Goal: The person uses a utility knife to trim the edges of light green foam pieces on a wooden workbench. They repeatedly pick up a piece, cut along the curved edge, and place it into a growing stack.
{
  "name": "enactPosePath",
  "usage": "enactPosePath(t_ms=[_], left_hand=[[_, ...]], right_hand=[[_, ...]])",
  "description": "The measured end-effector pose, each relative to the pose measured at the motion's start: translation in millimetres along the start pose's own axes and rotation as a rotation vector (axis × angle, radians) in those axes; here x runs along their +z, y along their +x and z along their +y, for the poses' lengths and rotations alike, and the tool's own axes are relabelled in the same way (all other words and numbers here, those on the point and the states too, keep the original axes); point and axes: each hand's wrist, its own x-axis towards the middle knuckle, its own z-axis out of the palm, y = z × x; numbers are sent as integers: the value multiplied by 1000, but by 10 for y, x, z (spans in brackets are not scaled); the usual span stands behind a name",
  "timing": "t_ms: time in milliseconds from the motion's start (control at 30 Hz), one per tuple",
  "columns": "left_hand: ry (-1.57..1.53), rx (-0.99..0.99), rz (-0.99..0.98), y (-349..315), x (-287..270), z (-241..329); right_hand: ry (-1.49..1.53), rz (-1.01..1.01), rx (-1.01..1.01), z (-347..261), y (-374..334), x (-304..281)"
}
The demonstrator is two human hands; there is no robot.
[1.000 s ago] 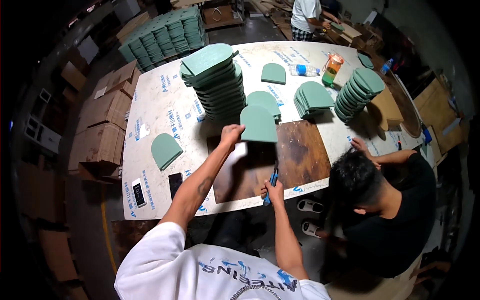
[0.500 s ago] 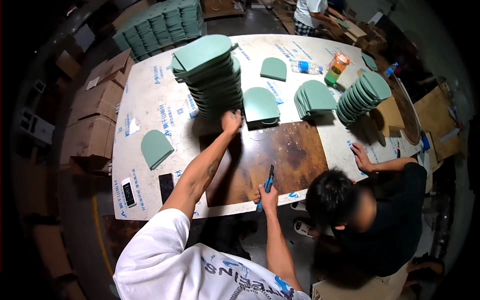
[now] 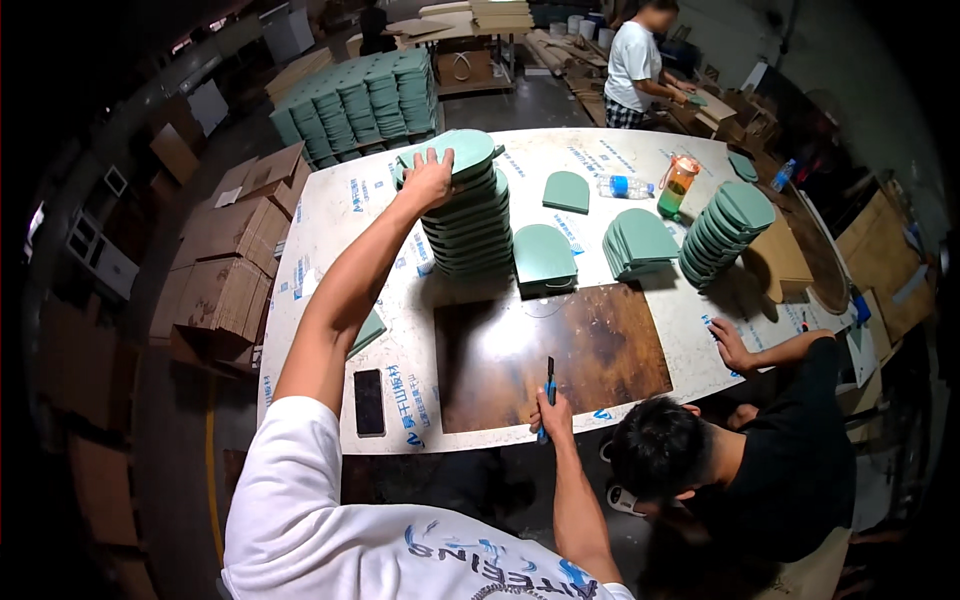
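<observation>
My left hand (image 3: pixel 430 178) is at the top of a tall stack of green arch-shaped panels (image 3: pixel 470 235). Its fingers lie over the left side of the top panel (image 3: pixel 472 148), apparently gripping its edge; the thumb is hidden. Low over the table's near edge, my right hand (image 3: pixel 556 414) is closed round a blue utility knife (image 3: pixel 549 390), its dark tip pointing away from me. Beyond the knife, a dark brown board (image 3: pixel 550 350) lies on the white table. Behind my left forearm, another green panel (image 3: pixel 368 331) is mostly hidden.
Shorter green stacks (image 3: pixel 640 245) stand right of the tall one, near a water bottle (image 3: pixel 626 187) and an orange-green bottle (image 3: pixel 679 185). A phone (image 3: pixel 369 403) lies front left. At right, a co-worker in black (image 3: pixel 770 450) rests a hand on the table. Cartons (image 3: pixel 225 275) stand left.
My left hand has risen from the tall stack's foot to its top panel. My right hand still holds the knife. The view has shifted, showing more of the room beyond.
</observation>
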Motion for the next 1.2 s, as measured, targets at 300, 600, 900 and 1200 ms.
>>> enactPosePath(t_ms=[300,600,900,1200], left_hand=[[-280,81,165,140,-445,-236],[-1047,-131,572,-1461,-1003,-157],[-1812,-1043,155,-3911,1033,624],[-1261,-1159,-528,-4086,1450,1531]], right_hand=[[0,24,11,52,-48,25],[-56,81,-12,235,0,71],[-527,60,-221,509,-468,221],[-683,314,46,3053,-2878,-926]])
